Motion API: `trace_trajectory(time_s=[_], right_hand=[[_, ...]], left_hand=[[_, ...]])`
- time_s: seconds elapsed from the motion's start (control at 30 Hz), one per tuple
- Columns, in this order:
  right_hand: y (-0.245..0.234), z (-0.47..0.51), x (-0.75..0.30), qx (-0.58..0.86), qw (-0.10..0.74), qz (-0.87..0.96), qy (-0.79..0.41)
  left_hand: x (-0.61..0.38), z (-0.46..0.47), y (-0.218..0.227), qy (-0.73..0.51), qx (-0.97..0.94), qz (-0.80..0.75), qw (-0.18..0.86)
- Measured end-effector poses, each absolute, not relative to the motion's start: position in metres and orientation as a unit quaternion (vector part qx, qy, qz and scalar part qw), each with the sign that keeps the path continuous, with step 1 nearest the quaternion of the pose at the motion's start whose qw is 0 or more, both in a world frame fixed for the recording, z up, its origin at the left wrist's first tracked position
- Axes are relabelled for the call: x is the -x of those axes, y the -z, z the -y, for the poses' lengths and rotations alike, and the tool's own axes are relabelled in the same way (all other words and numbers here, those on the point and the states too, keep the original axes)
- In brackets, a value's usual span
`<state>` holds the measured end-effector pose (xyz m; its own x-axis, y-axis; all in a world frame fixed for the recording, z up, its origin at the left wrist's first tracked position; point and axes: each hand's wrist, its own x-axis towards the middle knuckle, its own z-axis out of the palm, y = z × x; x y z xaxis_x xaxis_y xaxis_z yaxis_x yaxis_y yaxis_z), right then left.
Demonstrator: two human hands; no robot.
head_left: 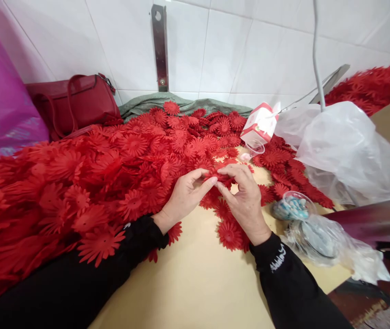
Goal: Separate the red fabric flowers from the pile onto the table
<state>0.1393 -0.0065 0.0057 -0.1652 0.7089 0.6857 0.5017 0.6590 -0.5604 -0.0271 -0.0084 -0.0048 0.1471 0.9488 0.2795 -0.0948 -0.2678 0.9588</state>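
My left hand (187, 194) and my right hand (245, 201) meet over the middle of the table, thumb tips close together. Between their bent fingers is a red flower-shaped petal piece (218, 172), partly covered by the fingertips. Both hands are closed on it. A big heap of the same red petal pieces (135, 144) spreads to the left and behind, and my left sleeve lies against it. Below my right hand, a loose red petal piece (229, 234) rests on the tabletop.
The cream table (188, 274) stands against a white tiled wall. A red handbag (78, 103) and purple bag (6, 100) are at left. On the right are a tissue box (260, 122), a clear plastic bag (349, 141) and a plastic tub of blue-white bits (294, 206).
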Motion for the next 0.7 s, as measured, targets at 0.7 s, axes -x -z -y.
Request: trace_trajectory(time_s=[0.7], right_hand=[[0.005, 0.005, -0.135, 0.386, 0.572, 0.585, -0.427]], left_hand=[[0.028, 0.002, 0.0, -0.528, -0.553, -0.336, 0.55]])
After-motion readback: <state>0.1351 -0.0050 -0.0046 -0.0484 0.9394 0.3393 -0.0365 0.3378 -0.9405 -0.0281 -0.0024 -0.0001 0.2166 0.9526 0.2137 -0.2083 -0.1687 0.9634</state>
